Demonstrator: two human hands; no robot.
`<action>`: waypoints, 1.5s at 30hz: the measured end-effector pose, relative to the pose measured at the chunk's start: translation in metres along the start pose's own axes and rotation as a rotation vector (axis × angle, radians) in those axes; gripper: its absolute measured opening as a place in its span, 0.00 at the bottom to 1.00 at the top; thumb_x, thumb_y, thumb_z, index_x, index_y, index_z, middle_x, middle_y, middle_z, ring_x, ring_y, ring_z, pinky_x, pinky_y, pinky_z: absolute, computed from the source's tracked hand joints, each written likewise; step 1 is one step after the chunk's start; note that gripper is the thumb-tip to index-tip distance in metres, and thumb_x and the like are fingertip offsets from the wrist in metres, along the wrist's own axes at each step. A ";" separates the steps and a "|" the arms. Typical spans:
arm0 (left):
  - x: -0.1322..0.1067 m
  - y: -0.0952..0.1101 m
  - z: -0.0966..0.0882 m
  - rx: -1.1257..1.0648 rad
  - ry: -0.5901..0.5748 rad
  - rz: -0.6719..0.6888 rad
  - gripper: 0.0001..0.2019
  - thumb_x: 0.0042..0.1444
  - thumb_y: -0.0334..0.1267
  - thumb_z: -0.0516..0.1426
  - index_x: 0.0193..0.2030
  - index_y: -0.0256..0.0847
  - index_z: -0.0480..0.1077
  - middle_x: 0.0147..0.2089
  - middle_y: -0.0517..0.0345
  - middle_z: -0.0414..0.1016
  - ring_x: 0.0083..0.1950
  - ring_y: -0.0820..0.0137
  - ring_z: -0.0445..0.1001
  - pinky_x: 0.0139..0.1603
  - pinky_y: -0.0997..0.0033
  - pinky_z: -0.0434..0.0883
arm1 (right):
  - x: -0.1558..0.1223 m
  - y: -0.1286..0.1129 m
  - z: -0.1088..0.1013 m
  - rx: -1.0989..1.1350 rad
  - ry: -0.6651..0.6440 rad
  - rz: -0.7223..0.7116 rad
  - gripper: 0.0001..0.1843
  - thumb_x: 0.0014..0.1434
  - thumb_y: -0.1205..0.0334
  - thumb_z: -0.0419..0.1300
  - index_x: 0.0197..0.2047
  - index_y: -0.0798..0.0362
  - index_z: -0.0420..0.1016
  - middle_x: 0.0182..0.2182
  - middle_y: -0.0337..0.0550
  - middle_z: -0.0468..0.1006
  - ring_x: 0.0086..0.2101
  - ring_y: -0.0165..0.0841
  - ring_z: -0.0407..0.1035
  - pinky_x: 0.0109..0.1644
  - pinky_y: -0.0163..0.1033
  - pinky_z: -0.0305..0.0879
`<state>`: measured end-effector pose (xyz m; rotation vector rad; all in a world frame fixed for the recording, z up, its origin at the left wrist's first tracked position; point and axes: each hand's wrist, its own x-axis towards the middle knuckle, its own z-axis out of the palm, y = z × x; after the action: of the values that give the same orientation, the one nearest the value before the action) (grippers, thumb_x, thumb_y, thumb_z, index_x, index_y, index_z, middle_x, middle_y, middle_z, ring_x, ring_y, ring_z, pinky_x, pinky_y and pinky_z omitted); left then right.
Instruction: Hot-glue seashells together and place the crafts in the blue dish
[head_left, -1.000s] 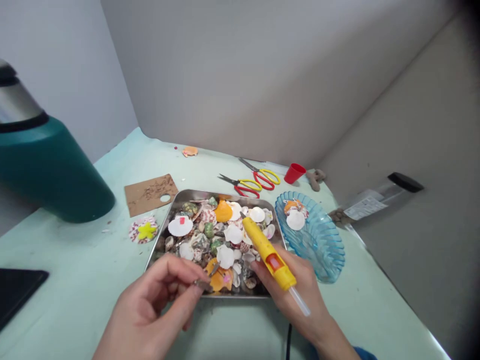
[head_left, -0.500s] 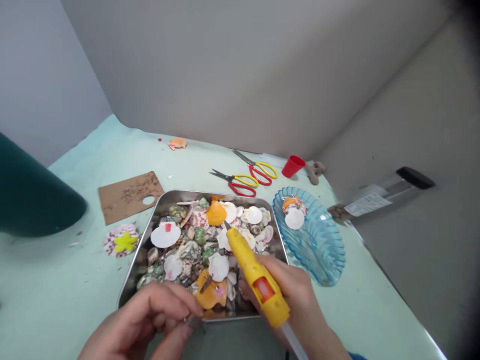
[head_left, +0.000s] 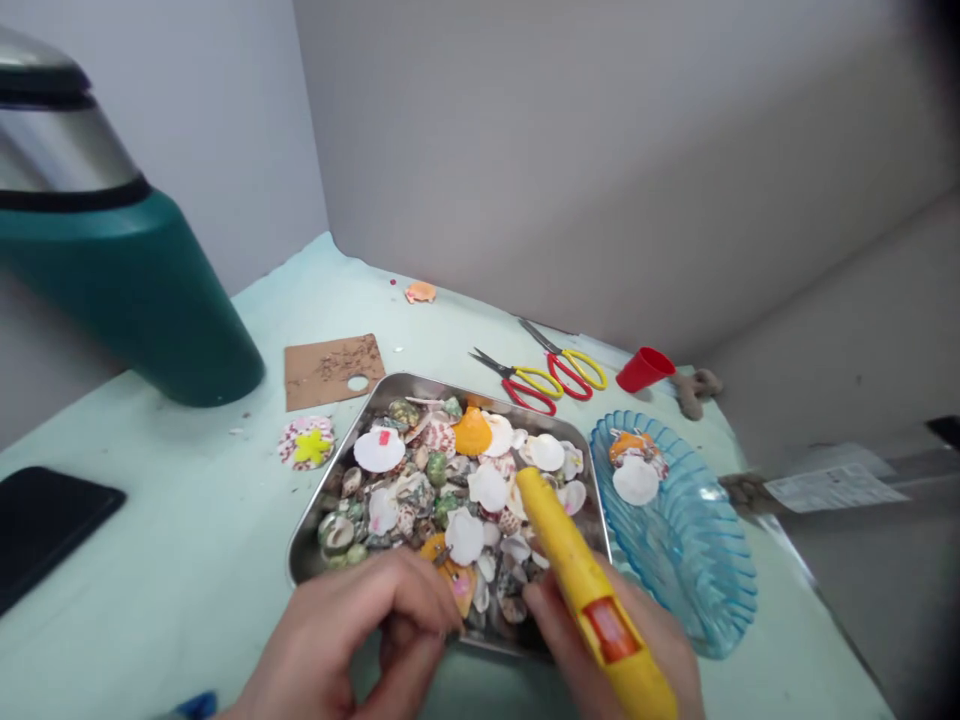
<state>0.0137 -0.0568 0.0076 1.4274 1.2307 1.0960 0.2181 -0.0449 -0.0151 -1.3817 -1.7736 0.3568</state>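
My right hand (head_left: pixel 652 620) is wrapped round a yellow hot glue gun (head_left: pixel 566 545), whose nozzle end points forward over the tray. My left hand (head_left: pixel 367 620) is closed in a pinch at the tray's near edge; whatever lies between thumb and fingertips is too small and hidden to name. Beneath both hands is a metal tray (head_left: pixel 302 550) filled with seashells (head_left: pixel 436 467) in white, green, speckled and orange. Close to my left fingertips, a flat orange shell (head_left: pixel 459 580) with a pink mark lies partly covered.
A blue glass dish (head_left: pixel 697 560) holding a shell piece (head_left: pixel 636 481) stands right of the tray. Behind are scissors (head_left: pixel 536 385), a second pair (head_left: pixel 577 370) and a red cup (head_left: pixel 645 370). Leftward lie brown cardboard (head_left: pixel 330 375), a yellow-flowered disc (head_left: pixel 309 445), a green bottle (head_left: pixel 172 300) and a black slab (head_left: pixel 49 530).
The view has swung left, so the tray sits further right and more of the bottle shows. My left hand still pinches at the tray's near edge; the glue gun stays in my right.
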 end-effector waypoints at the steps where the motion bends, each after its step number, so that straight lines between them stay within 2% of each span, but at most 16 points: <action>1: 0.000 -0.002 -0.002 0.027 -0.057 0.006 0.05 0.51 0.36 0.58 0.25 0.46 0.71 0.28 0.55 0.76 0.29 0.66 0.74 0.29 0.71 0.72 | 0.000 -0.003 -0.003 -0.009 0.017 0.004 0.10 0.56 0.54 0.62 0.39 0.48 0.75 0.23 0.42 0.77 0.20 0.36 0.71 0.24 0.37 0.72; 4: -0.001 -0.005 -0.008 0.060 -0.040 0.021 0.02 0.54 0.36 0.57 0.31 0.45 0.72 0.35 0.55 0.76 0.32 0.69 0.74 0.30 0.73 0.72 | -0.002 -0.013 -0.013 0.034 0.009 -0.014 0.06 0.57 0.57 0.61 0.35 0.50 0.75 0.23 0.41 0.77 0.20 0.35 0.71 0.24 0.36 0.69; 6: -0.002 -0.005 -0.008 0.038 -0.036 0.045 0.04 0.55 0.36 0.57 0.30 0.43 0.71 0.38 0.54 0.75 0.33 0.70 0.74 0.29 0.75 0.71 | -0.004 -0.017 -0.018 0.058 0.006 -0.017 0.06 0.57 0.58 0.61 0.34 0.51 0.74 0.24 0.41 0.77 0.22 0.33 0.71 0.25 0.35 0.68; 8: -0.001 -0.003 -0.006 -0.007 -0.024 0.038 0.04 0.54 0.37 0.57 0.30 0.42 0.70 0.37 0.55 0.74 0.30 0.72 0.72 0.26 0.76 0.69 | -0.007 -0.020 -0.020 0.058 0.014 -0.017 0.07 0.58 0.58 0.60 0.31 0.52 0.72 0.24 0.40 0.75 0.22 0.31 0.69 0.26 0.34 0.66; 10: 0.000 0.001 -0.003 -0.041 0.016 0.014 0.04 0.53 0.38 0.58 0.31 0.41 0.69 0.34 0.57 0.74 0.24 0.75 0.67 0.23 0.76 0.66 | -0.011 -0.021 -0.018 0.070 0.017 -0.028 0.08 0.58 0.57 0.60 0.30 0.52 0.71 0.23 0.38 0.73 0.21 0.30 0.66 0.25 0.33 0.64; 14: 0.001 0.008 0.002 -0.079 0.035 0.014 0.06 0.49 0.38 0.60 0.30 0.40 0.68 0.21 0.65 0.67 0.20 0.76 0.64 0.22 0.77 0.62 | -0.014 -0.022 -0.008 0.120 0.032 -0.047 0.12 0.57 0.54 0.60 0.28 0.53 0.69 0.21 0.36 0.70 0.21 0.28 0.63 0.25 0.32 0.61; 22: -0.002 0.010 0.009 -0.200 0.132 0.137 0.08 0.45 0.38 0.62 0.30 0.40 0.66 0.16 0.70 0.63 0.18 0.77 0.63 0.23 0.78 0.61 | -0.020 -0.018 0.000 0.109 0.095 -0.190 0.11 0.58 0.55 0.58 0.34 0.55 0.73 0.25 0.40 0.74 0.25 0.30 0.67 0.31 0.33 0.64; 28: 0.000 0.009 0.012 -0.165 0.188 0.158 0.09 0.46 0.38 0.61 0.30 0.40 0.65 0.18 0.69 0.65 0.18 0.77 0.64 0.23 0.77 0.61 | -0.024 -0.014 0.001 0.083 0.125 -0.336 0.10 0.60 0.57 0.56 0.36 0.55 0.72 0.30 0.45 0.76 0.29 0.33 0.70 0.34 0.36 0.65; 33: -0.003 0.009 0.009 -0.162 0.174 0.112 0.09 0.44 0.38 0.62 0.29 0.41 0.65 0.16 0.69 0.65 0.18 0.76 0.64 0.22 0.77 0.60 | -0.024 -0.009 -0.001 0.060 0.139 -0.368 0.07 0.59 0.60 0.57 0.37 0.55 0.72 0.32 0.47 0.78 0.30 0.33 0.71 0.35 0.36 0.66; 37: -0.004 0.009 0.001 -0.054 0.147 -0.003 0.07 0.45 0.37 0.60 0.28 0.40 0.65 0.17 0.68 0.66 0.19 0.76 0.65 0.23 0.77 0.61 | -0.022 -0.003 -0.005 0.014 0.111 -0.398 0.09 0.57 0.64 0.57 0.42 0.54 0.72 0.35 0.47 0.79 0.32 0.34 0.72 0.36 0.37 0.67; 41: -0.002 0.007 -0.008 -0.032 0.109 -0.098 0.07 0.46 0.38 0.60 0.29 0.40 0.65 0.19 0.68 0.67 0.19 0.77 0.65 0.21 0.78 0.61 | -0.015 0.001 -0.006 -0.063 0.097 -0.436 0.10 0.56 0.65 0.58 0.43 0.54 0.71 0.30 0.45 0.78 0.28 0.34 0.71 0.31 0.37 0.65; 45: -0.004 0.002 -0.014 -0.078 0.141 -0.083 0.07 0.46 0.37 0.60 0.29 0.40 0.65 0.22 0.66 0.70 0.20 0.78 0.66 0.22 0.78 0.62 | -0.009 0.006 -0.008 -0.075 0.143 -0.447 0.09 0.56 0.67 0.58 0.42 0.54 0.71 0.31 0.46 0.78 0.28 0.34 0.71 0.31 0.37 0.66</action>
<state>-0.0002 -0.0595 0.0122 1.2466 1.3192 1.1906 0.2289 -0.0527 -0.0180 -0.9927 -1.9247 -0.0490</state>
